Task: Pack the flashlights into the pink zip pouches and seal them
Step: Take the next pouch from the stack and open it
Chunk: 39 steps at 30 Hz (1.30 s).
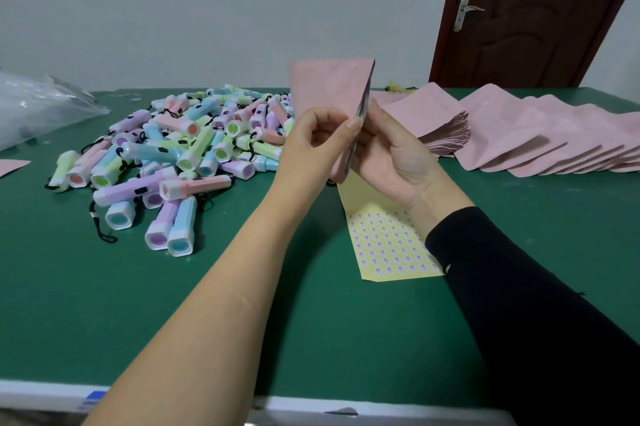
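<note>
Holding one pink pouch (329, 86) upright above the green worktop (173, 321): left hand (311, 143) grip pinches its near edge, right hand (391, 159) grip curls behind it, apparently at the mouth; flashlight pile (180, 148) lies left of the hands, pouch stack (519, 138) right

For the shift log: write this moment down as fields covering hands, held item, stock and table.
left hand: pinches the pink pouch at its near edge
right hand: holds the same pouch from the other side
pouch state: upright above the table, contents not visible
flashlights: loose pile, left on the green table
spare pouches: fanned row, right
sticker sheet: yellow, flat beneath the hands
plastic bag: clear, far left
</note>
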Motion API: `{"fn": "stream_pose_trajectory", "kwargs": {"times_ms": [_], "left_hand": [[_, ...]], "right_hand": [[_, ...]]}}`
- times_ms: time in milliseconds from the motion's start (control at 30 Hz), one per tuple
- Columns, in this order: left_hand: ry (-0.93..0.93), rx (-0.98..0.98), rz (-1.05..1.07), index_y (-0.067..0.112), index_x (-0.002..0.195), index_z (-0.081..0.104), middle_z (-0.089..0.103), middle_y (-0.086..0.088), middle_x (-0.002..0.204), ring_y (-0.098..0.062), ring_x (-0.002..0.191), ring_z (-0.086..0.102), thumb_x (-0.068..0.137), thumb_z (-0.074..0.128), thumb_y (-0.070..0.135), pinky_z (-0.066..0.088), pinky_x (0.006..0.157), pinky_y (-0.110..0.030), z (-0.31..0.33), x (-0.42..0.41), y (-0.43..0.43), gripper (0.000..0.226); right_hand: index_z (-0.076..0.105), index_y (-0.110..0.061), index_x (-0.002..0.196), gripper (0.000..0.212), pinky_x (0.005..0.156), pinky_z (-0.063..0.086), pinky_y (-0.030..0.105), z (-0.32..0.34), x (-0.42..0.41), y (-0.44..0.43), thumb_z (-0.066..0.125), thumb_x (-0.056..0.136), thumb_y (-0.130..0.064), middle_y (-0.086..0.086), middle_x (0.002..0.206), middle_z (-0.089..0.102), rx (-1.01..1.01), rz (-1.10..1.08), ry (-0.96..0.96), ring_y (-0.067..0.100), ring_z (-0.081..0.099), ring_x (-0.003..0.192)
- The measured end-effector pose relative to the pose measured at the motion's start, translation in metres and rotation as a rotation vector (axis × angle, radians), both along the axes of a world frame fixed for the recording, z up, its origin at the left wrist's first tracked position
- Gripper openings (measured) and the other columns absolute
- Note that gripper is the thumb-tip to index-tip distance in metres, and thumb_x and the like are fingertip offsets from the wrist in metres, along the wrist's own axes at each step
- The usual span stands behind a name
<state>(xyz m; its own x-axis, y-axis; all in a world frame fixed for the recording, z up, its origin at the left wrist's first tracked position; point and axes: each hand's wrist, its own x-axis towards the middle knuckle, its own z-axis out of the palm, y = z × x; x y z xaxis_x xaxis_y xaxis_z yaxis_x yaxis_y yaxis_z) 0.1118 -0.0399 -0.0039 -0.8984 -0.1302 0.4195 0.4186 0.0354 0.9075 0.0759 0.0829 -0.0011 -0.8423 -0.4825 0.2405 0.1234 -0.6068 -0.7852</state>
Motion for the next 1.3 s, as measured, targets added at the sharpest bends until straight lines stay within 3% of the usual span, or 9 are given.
{"fn": "stream_pose_trajectory", "kwargs": {"times_ms": [100, 167, 367, 500, 600, 733, 900, 1067, 1300], "left_hand": [[0.044, -0.071, 0.075, 0.015, 0.093, 0.062, 0.058, 0.007, 0.069, -0.010, 0.063, 0.054, 0.094, 0.065, 0.019, 0.046, 0.065, -0.025, 0.000, 0.000, 0.001, 0.005], [0.079, -0.129, 0.123, 0.018, 0.087, 0.060, 0.061, 0.003, 0.079, -0.009, 0.064, 0.054, 0.095, 0.062, 0.015, 0.046, 0.059, -0.022, 0.001, -0.001, 0.002, 0.008], [0.127, -0.287, 0.217, 0.015, 0.089, 0.056, 0.061, 0.000, 0.084, -0.023, 0.076, 0.056, 0.097, 0.056, 0.015, 0.050, 0.072, -0.044, -0.003, -0.006, 0.005, 0.008], [0.178, -0.381, 0.338, 0.018, 0.090, 0.051, 0.054, 0.011, 0.076, -0.010, 0.069, 0.051, 0.098, 0.052, 0.015, 0.040, 0.064, -0.027, -0.005, -0.006, 0.004, 0.009], [0.223, -0.452, 0.416, 0.018, 0.091, 0.049, 0.052, 0.012, 0.076, -0.012, 0.071, 0.051, 0.099, 0.049, 0.013, 0.039, 0.064, -0.028, -0.005, -0.005, 0.003, 0.009], [0.220, -0.567, 0.479, 0.018, 0.107, 0.060, 0.063, 0.008, 0.089, -0.015, 0.084, 0.058, 0.101, 0.046, 0.023, 0.047, 0.071, -0.035, -0.005, -0.002, 0.001, 0.016], [0.212, -0.755, 0.533, 0.024, 0.117, 0.066, 0.066, -0.001, 0.080, -0.025, 0.070, 0.055, 0.103, 0.044, 0.024, 0.043, 0.061, -0.036, -0.004, -0.002, -0.004, 0.027], [0.134, -0.459, 0.414, 0.019, 0.108, 0.072, 0.073, 0.003, 0.085, -0.017, 0.078, 0.066, 0.099, 0.052, 0.021, 0.054, 0.073, -0.038, -0.003, 0.001, 0.000, 0.023], [0.022, -0.198, 0.313, 0.026, 0.089, 0.071, 0.071, 0.013, 0.080, -0.002, 0.075, 0.064, 0.096, 0.055, 0.021, 0.047, 0.069, -0.017, -0.001, -0.002, 0.002, 0.018]], "right_hand": [[0.063, 0.008, 0.114, 0.036, 0.107, 0.030, 0.055, 0.001, 0.004, -0.005, 0.053, 0.094, -0.019, 0.031, 0.120, 0.056, 0.064, -0.012, 0.049, 0.049, 0.047, 0.111], [0.050, 0.014, 0.125, 0.037, 0.104, 0.043, 0.050, 0.001, 0.005, -0.007, 0.047, 0.097, -0.010, 0.031, 0.122, 0.056, 0.036, -0.013, 0.006, 0.043, 0.057, 0.109], [0.057, 0.005, 0.110, 0.026, 0.084, 0.057, 0.035, 0.002, 0.008, -0.009, 0.036, 0.103, -0.008, 0.020, 0.105, 0.067, 0.021, -0.088, -0.037, 0.027, 0.070, 0.097], [0.062, -0.006, 0.093, 0.023, 0.078, 0.059, 0.040, 0.005, 0.008, -0.017, 0.040, 0.101, -0.006, 0.007, 0.081, 0.071, 0.419, -0.390, 0.140, 0.020, 0.070, 0.078], [0.060, 0.004, 0.093, 0.022, 0.084, 0.054, 0.050, 0.006, 0.010, -0.024, 0.044, 0.097, -0.010, 0.021, 0.088, 0.068, 0.780, -0.666, 0.364, 0.033, 0.064, 0.082], [0.055, 0.001, 0.082, 0.024, 0.061, 0.041, 0.035, 0.002, 0.019, -0.029, 0.043, 0.097, -0.012, 0.012, 0.072, 0.059, 0.852, -0.863, 0.472, 0.023, 0.049, 0.065], [0.045, -0.010, 0.078, 0.025, 0.067, 0.038, 0.043, -0.003, 0.024, -0.036, 0.039, 0.102, -0.017, 0.013, 0.072, 0.056, 0.961, -0.961, 0.587, 0.034, 0.050, 0.072], [0.056, -0.005, 0.122, 0.032, 0.066, 0.035, 0.038, -0.003, 0.021, -0.033, 0.034, 0.103, -0.019, 0.021, 0.093, 0.067, 1.167, -1.003, 0.718, 0.041, 0.057, 0.086], [0.054, -0.018, 0.132, 0.036, 0.062, 0.027, 0.033, 0.001, 0.020, -0.028, 0.034, 0.103, -0.024, 0.017, 0.093, 0.069, 1.357, -1.101, 0.802, 0.041, 0.060, 0.089]]}}
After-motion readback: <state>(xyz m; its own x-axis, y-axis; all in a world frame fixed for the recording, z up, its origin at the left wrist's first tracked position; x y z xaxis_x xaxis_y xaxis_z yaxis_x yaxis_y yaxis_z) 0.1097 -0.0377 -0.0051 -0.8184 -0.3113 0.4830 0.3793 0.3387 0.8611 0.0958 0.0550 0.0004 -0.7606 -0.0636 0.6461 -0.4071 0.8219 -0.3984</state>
